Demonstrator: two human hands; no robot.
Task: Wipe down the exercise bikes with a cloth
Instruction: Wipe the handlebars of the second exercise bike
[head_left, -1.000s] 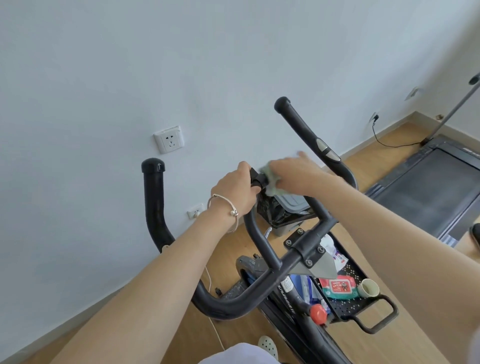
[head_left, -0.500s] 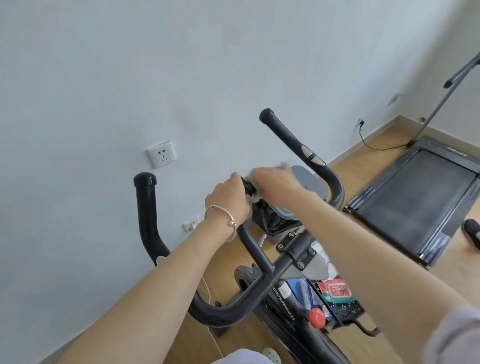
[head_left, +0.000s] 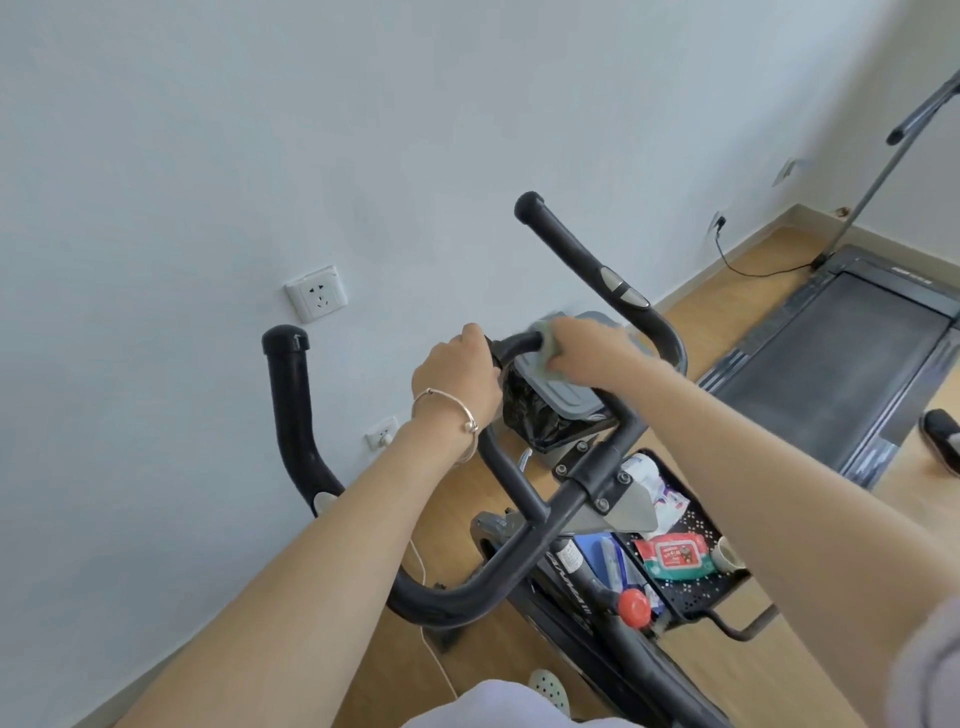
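Observation:
A black exercise bike (head_left: 566, 566) stands against the white wall, its handlebars (head_left: 514, 473) rising toward me. My left hand (head_left: 457, 379), a bracelet on its wrist, grips the left side of the small inner loop bar (head_left: 517, 344). My right hand (head_left: 582, 348) grips a pale green cloth (head_left: 543, 349) wrapped over the top of that loop bar. Most of the cloth is hidden under my fingers. The two outer handles end in black caps, one at the left (head_left: 284, 340) and one at the upper right (head_left: 529, 205).
A grey-lidded bin (head_left: 558, 395) with a black bag stands behind the bars. A black mesh tray (head_left: 691, 587) beside the bike holds wipes and a cup. A treadmill (head_left: 831, 358) lies at the right, with a dark shoe (head_left: 943, 431) next to it. Sockets sit on the wall (head_left: 317, 293).
My right hand has slid the cloth to the right along the top of the loop bar, opening a gap from my left hand. The view shifted slightly.

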